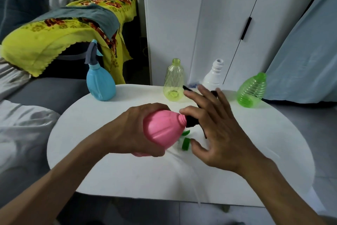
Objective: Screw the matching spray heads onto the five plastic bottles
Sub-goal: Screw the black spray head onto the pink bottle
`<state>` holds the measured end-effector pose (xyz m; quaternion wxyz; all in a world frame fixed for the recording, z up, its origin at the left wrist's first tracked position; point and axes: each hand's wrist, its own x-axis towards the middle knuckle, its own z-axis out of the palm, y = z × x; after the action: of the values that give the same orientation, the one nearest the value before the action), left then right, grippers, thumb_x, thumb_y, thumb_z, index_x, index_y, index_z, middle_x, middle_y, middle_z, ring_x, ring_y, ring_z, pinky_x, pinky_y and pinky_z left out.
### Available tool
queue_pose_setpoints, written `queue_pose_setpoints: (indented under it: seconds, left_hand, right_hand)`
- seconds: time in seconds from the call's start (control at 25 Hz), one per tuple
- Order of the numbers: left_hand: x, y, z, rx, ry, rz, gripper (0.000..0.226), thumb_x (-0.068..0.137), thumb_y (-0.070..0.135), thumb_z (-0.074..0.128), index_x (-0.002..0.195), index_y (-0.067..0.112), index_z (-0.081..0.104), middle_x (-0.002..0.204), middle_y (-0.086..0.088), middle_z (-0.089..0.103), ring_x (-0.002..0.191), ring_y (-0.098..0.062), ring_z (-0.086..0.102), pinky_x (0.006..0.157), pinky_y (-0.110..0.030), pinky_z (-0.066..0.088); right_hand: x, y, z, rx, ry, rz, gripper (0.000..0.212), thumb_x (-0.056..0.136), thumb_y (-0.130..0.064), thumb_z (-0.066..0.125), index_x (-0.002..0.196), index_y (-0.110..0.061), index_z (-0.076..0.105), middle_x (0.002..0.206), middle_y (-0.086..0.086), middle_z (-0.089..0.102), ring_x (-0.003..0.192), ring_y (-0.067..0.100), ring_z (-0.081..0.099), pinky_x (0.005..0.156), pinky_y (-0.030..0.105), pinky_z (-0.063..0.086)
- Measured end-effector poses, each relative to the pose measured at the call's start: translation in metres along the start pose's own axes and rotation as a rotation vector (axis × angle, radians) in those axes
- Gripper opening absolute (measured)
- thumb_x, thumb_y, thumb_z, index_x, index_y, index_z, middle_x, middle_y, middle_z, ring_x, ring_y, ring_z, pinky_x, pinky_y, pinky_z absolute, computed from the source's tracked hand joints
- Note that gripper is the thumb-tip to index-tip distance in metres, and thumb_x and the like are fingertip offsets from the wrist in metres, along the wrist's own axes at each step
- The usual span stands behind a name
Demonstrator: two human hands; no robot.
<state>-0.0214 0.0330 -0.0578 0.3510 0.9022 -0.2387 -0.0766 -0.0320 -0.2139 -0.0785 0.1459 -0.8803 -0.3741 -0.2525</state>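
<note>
Two bare hands work above a round white desk (127, 179): the left hand (131, 130) wraps its grip around a pink bottle (162, 130) tipped sideways, while the right hand (217, 128), fingers spread, pinches a black spray head (191, 121) at the bottle's neck. Along the far edge stand a blue bottle (101, 83) already capped, a yellow bottle (173, 81), a white bottle (214, 77) and a green bottle (252, 90), all three open-necked.

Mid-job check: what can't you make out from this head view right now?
- Black spray head: mostly hidden behind the right hand; how far it is threaded onto the pink bottle is unclear.
- Green spray head: partly covered by the pink bottle and fingers.
- White bottle: base hidden by the right hand.
- Pink bottle's bottom: wrapped by the left hand.
</note>
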Motion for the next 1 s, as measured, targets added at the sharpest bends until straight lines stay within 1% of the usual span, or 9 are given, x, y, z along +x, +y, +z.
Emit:
queue_pose_setpoints:
  seconds: [0.12,0.24,0.36,0.44,0.52,0.64,0.76,0.88,1.0]
  left_hand:
    - [-0.004,-0.002,-0.001,0.0,-0.102,0.028,0.085,0.047,0.06,0.082,0.12,0.058,0.039,0.113,0.031,0.055,0.107,0.007,0.054,0.078,-0.021,0.058]
    - [-0.006,-0.002,0.002,0.032,-0.105,0.062,0.084,0.048,0.061,0.082,0.12,0.058,0.039,0.112,0.032,0.054,0.106,0.009,0.053,0.074,-0.016,0.056]
    - [-0.006,-0.003,0.001,0.041,-0.083,0.073,0.086,0.047,0.058,0.082,0.121,0.056,0.039,0.113,0.03,0.054,0.105,0.008,0.053,0.074,-0.017,0.056]
    - [-0.006,-0.003,-0.002,0.042,-0.077,0.064,0.087,0.046,0.058,0.082,0.121,0.057,0.038,0.113,0.03,0.054,0.105,0.007,0.053,0.076,-0.019,0.057]
    - [-0.006,-0.002,-0.003,0.071,-0.053,0.063,0.086,0.046,0.059,0.081,0.121,0.056,0.039,0.114,0.028,0.054,0.104,0.003,0.055,0.078,-0.023,0.057]
    - [-0.006,-0.001,-0.003,0.225,0.043,0.112,0.088,0.048,0.058,0.08,0.127,0.049,0.041,0.117,0.022,0.053,0.101,-0.005,0.054,0.082,-0.031,0.054]
    - [-0.005,0.002,-0.002,0.322,0.095,0.136,0.091,0.05,0.058,0.079,0.132,0.04,0.043,0.119,0.017,0.054,0.1,-0.011,0.053,0.083,-0.037,0.052]
    - [-0.005,0.004,-0.002,0.354,0.071,0.122,0.09,0.051,0.058,0.077,0.132,0.041,0.042,0.121,0.015,0.054,0.102,-0.012,0.052,0.085,-0.04,0.05]
    - [-0.006,0.003,-0.001,0.395,0.059,0.117,0.088,0.051,0.059,0.074,0.13,0.043,0.039,0.12,0.014,0.055,0.101,-0.013,0.052,0.086,-0.039,0.048]
  right_hand:
    - [-0.005,-0.001,0.003,0.006,0.019,-0.02,0.052,0.073,0.003,0.066,0.119,-0.017,0.05,0.136,0.008,0.052,0.143,0.028,0.035,0.116,0.058,0.021]
    - [-0.006,-0.001,0.0,-0.027,0.051,-0.048,0.039,0.08,-0.002,0.07,0.115,-0.015,0.062,0.117,0.007,0.065,0.127,0.027,0.053,0.113,0.055,0.029]
    - [-0.006,0.0,-0.006,-0.017,0.051,-0.034,0.039,0.081,-0.011,0.076,0.119,-0.011,0.069,0.107,0.006,0.072,0.106,0.025,0.064,0.107,0.05,0.037]
    - [-0.006,-0.004,-0.011,0.106,0.033,0.056,0.041,0.08,-0.02,0.076,0.12,-0.018,0.067,0.107,-0.002,0.072,0.102,0.02,0.062,0.1,0.041,0.043]
    - [-0.007,-0.008,-0.016,0.313,0.037,0.229,0.039,0.077,-0.036,0.077,0.112,-0.033,0.062,0.105,-0.015,0.068,0.099,0.012,0.059,0.087,0.034,0.048]
    - [-0.006,-0.008,-0.018,0.535,0.03,0.383,0.036,0.075,-0.043,0.077,0.106,-0.037,0.062,0.104,-0.018,0.068,0.095,0.013,0.064,0.08,0.036,0.052]
    - [-0.005,-0.006,-0.016,0.528,0.011,0.378,0.033,0.077,-0.045,0.074,0.107,-0.038,0.061,0.104,-0.022,0.067,0.096,0.009,0.062,0.083,0.036,0.05]
    - [-0.006,-0.002,-0.016,0.426,-0.039,0.292,0.031,0.08,-0.045,0.068,0.109,-0.038,0.059,0.108,-0.027,0.063,0.099,-0.003,0.053,0.087,0.023,0.04]
    - [-0.006,-0.001,-0.014,0.39,-0.053,0.216,0.028,0.081,-0.031,0.074,0.106,-0.032,0.062,0.1,-0.02,0.064,0.099,0.002,0.054,0.089,0.025,0.04]
